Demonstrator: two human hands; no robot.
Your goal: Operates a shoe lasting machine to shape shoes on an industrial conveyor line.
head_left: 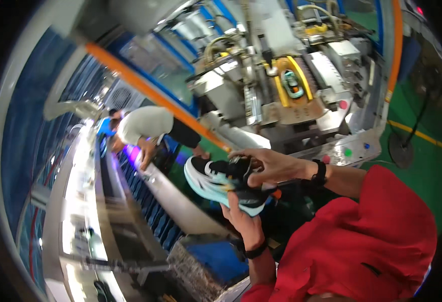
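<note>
A black, white and mint sneaker is up in front of me, tilted, its toe toward the upper left. From below, my left hand is closed around the sole and side near the heel, thumb against the upper. My right hand grips the top of the same sneaker around the laces and opening; what its fingertips pinch is partly hidden. Beyond my hands, another mint and black shoe sits in a machine between two yellow curved guards.
Coloured buttons line the machine's front edge. Orange frame bars flank it. At left runs a brightly lit conveyor, blurred, with shoes on it. A co-worker in a light shirt bends over the line. A blue-topped worn block stands below my left hand.
</note>
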